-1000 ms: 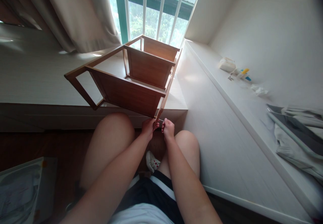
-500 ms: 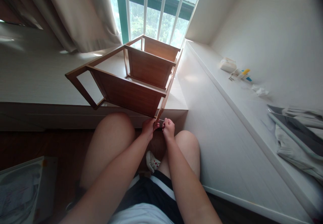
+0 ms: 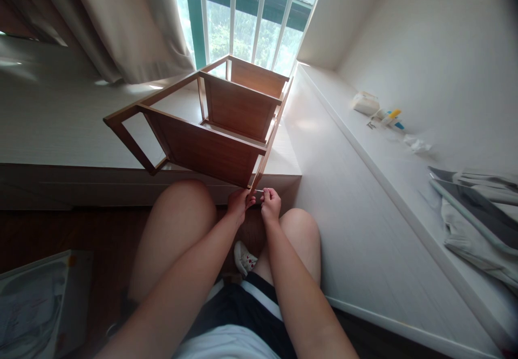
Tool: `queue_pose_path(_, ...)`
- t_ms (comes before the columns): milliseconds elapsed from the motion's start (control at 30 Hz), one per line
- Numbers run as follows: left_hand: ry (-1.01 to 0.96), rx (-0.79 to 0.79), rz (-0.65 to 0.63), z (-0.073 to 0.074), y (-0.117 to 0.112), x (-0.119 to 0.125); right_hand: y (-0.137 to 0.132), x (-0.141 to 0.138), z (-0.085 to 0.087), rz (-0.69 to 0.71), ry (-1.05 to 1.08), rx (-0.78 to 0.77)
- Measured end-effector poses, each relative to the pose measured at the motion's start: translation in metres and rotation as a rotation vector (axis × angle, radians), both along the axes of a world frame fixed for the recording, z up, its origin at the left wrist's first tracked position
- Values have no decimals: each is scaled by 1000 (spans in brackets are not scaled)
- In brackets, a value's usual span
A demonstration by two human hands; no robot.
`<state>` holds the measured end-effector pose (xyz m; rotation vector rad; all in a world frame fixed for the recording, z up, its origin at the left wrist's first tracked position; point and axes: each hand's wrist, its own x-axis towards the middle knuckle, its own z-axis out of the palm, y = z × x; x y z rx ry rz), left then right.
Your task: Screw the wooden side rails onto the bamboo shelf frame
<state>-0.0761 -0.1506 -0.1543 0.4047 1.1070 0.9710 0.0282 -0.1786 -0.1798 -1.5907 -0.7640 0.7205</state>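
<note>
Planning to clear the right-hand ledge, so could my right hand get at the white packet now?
Probably not without leaning: the right hand grips a thin rod at the wooden shelf, and the packet sits far along the ledge, though nothing visible blocks the way.

daylight glares through the barred window (image 3: 245, 32); the floor (image 3: 109, 235) lies dim, the upper right corner dark, blurred.

Between the left hand (image 3: 239, 206) and the right hand (image 3: 271, 205) lies a narrow gap, crossed by a thin rod (image 3: 259, 190). Ahead, the wooden rack (image 3: 208, 146) bars the way, though its left end frame (image 3: 131, 144) leaves an opening. The right knee (image 3: 302, 232) and white partition (image 3: 348, 202) crowd the right side.
</note>
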Motion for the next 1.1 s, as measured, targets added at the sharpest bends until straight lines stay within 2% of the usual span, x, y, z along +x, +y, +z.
queue_pose_path(300,-3,-6,5,3,0,0,-1,-1,-5,-1,92,14)
queue_pose_path(733,11,-12,-5,5,0,-1,5,-4,-8,67,470,-46)
queue_pose_path(900,3,-8,6,3,0,-1,6,-2,-9,52,474,-32)
queue_pose_path(1100,-3,-1,23,3,0,-1,5,2,-11,34,381,-18)
